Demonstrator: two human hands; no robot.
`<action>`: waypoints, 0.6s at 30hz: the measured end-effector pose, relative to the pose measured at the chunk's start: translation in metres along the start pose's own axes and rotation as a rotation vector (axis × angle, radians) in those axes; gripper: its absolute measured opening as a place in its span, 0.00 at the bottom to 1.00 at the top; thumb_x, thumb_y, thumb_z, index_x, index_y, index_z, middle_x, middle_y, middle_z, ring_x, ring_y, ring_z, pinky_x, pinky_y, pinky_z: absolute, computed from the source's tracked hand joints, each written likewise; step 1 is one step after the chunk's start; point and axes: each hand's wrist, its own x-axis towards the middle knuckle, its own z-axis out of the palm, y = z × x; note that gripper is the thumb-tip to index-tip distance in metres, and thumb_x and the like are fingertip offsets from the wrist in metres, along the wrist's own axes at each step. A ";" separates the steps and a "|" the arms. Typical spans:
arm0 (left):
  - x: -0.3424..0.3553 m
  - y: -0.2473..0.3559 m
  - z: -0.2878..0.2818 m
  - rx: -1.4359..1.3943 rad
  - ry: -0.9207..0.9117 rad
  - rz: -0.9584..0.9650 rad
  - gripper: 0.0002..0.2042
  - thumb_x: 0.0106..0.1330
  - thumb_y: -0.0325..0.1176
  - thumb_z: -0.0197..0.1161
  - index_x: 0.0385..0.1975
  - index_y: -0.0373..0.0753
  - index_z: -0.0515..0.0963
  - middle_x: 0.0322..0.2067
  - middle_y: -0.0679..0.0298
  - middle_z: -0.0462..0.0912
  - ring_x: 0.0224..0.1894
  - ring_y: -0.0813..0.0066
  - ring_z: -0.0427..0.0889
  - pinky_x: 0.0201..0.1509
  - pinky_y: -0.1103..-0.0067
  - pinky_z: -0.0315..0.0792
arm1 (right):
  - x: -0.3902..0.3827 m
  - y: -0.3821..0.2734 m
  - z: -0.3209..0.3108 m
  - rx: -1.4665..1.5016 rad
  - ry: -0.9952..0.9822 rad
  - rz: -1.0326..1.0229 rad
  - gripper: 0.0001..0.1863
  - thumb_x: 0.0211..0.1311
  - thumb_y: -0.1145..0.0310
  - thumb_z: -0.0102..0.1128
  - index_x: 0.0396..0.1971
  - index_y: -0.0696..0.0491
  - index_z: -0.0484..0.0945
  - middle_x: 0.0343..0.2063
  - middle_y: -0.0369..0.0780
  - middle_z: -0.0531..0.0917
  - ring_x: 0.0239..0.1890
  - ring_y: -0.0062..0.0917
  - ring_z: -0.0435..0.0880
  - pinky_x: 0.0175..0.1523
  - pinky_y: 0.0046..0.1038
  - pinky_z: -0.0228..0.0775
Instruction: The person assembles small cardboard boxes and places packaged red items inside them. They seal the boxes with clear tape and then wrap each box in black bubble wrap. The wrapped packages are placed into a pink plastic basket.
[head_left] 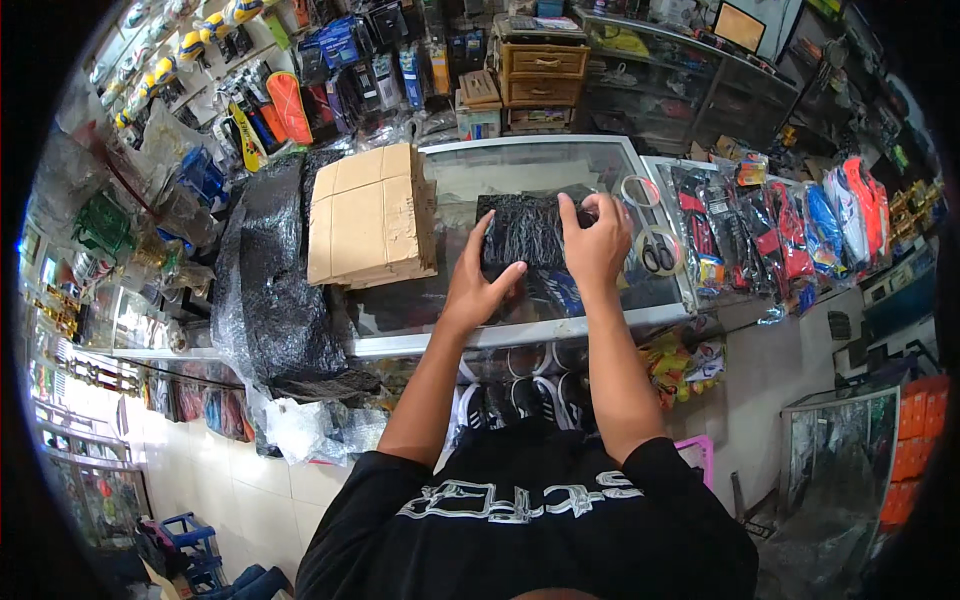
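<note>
Left hand and right hand flank black packet; both gripping.

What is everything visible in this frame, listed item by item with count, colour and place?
Wrapped parcel: one, black under clear film, on the glass counter, held by both hands.
Cardboard stack: one, tan, on the counter left of the parcel.
Large wrapped bundle: one, black plastic, at the counter's left end.
Scissors: one pair, black handles, right of the parcel.
Tape roll: one, clear, above the scissors.
Packaged goods: a row, red, blue and black, on the right counter.
Glass counter: one, metal-framed, shoes inside below.
Wooden drawer unit: one, brown, behind the counter.
Left hand: on the parcel's left edge.
Right hand: gripping the parcel's right end.
</note>
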 end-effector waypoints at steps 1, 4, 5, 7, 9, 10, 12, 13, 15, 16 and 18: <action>0.000 0.004 0.000 -0.035 0.000 -0.032 0.41 0.68 0.40 0.78 0.79 0.42 0.66 0.78 0.43 0.68 0.80 0.42 0.66 0.83 0.59 0.60 | 0.001 -0.001 0.000 0.009 0.028 -0.011 0.21 0.66 0.53 0.78 0.43 0.57 0.87 0.42 0.50 0.90 0.47 0.49 0.89 0.50 0.44 0.79; -0.001 0.000 0.001 -0.052 0.038 -0.029 0.37 0.71 0.39 0.74 0.79 0.45 0.67 0.74 0.42 0.73 0.77 0.40 0.71 0.79 0.58 0.65 | -0.008 0.009 0.003 0.213 -0.004 -0.003 0.20 0.67 0.56 0.77 0.46 0.58 0.87 0.44 0.50 0.91 0.47 0.50 0.91 0.50 0.44 0.80; 0.001 -0.001 0.000 -0.041 0.011 -0.068 0.36 0.73 0.39 0.73 0.79 0.46 0.67 0.72 0.41 0.75 0.75 0.40 0.73 0.78 0.58 0.67 | -0.011 0.010 0.002 0.302 -0.029 0.007 0.21 0.67 0.56 0.76 0.47 0.58 0.87 0.45 0.51 0.91 0.47 0.50 0.91 0.50 0.45 0.81; 0.005 -0.002 -0.002 -0.021 -0.046 -0.144 0.34 0.75 0.39 0.71 0.79 0.48 0.67 0.69 0.40 0.79 0.72 0.39 0.77 0.74 0.59 0.71 | -0.024 0.018 -0.003 0.316 -0.198 0.023 0.34 0.68 0.56 0.76 0.67 0.58 0.78 0.61 0.55 0.85 0.67 0.49 0.83 0.72 0.42 0.71; 0.006 -0.010 0.004 0.025 0.009 -0.075 0.31 0.76 0.40 0.69 0.78 0.49 0.69 0.65 0.40 0.82 0.69 0.38 0.81 0.71 0.59 0.75 | -0.037 0.036 0.004 0.362 -0.219 -0.063 0.44 0.67 0.55 0.77 0.77 0.58 0.69 0.69 0.58 0.79 0.73 0.51 0.77 0.76 0.42 0.67; 0.006 -0.009 0.004 0.052 0.037 -0.045 0.30 0.77 0.40 0.69 0.77 0.50 0.69 0.63 0.40 0.84 0.67 0.38 0.82 0.69 0.60 0.76 | -0.039 0.038 -0.003 0.303 -0.326 -0.065 0.56 0.64 0.49 0.79 0.82 0.61 0.58 0.74 0.62 0.71 0.76 0.54 0.73 0.78 0.45 0.66; 0.006 -0.008 0.003 0.020 0.051 -0.075 0.28 0.77 0.40 0.69 0.76 0.47 0.72 0.61 0.40 0.85 0.65 0.38 0.84 0.68 0.59 0.77 | -0.039 0.040 -0.009 0.302 -0.353 -0.064 0.57 0.62 0.48 0.80 0.81 0.61 0.59 0.73 0.63 0.72 0.75 0.54 0.75 0.76 0.45 0.68; 0.006 -0.005 0.002 0.002 0.057 -0.089 0.28 0.77 0.40 0.69 0.75 0.46 0.73 0.61 0.41 0.86 0.63 0.38 0.85 0.67 0.59 0.77 | -0.039 0.037 -0.013 0.300 -0.365 -0.064 0.57 0.62 0.47 0.81 0.81 0.61 0.60 0.73 0.63 0.73 0.74 0.55 0.75 0.76 0.46 0.68; 0.003 -0.005 0.001 0.015 0.126 -0.067 0.28 0.76 0.41 0.70 0.72 0.41 0.75 0.56 0.40 0.88 0.60 0.38 0.87 0.65 0.59 0.79 | -0.038 0.030 -0.022 0.262 -0.367 -0.003 0.54 0.60 0.44 0.81 0.78 0.62 0.66 0.64 0.63 0.81 0.67 0.54 0.82 0.72 0.45 0.73; 0.003 -0.006 0.000 0.021 0.163 -0.054 0.28 0.75 0.41 0.71 0.71 0.39 0.75 0.54 0.40 0.89 0.58 0.38 0.88 0.64 0.59 0.79 | -0.036 0.024 -0.026 0.256 -0.394 0.039 0.53 0.61 0.43 0.80 0.77 0.62 0.68 0.61 0.63 0.83 0.65 0.54 0.84 0.70 0.45 0.74; 0.003 -0.010 0.002 0.063 0.229 -0.160 0.31 0.73 0.42 0.73 0.72 0.36 0.73 0.56 0.39 0.87 0.58 0.39 0.87 0.65 0.59 0.78 | -0.032 0.009 -0.032 0.177 -0.415 0.133 0.49 0.62 0.40 0.78 0.72 0.62 0.74 0.56 0.61 0.87 0.62 0.52 0.87 0.67 0.44 0.77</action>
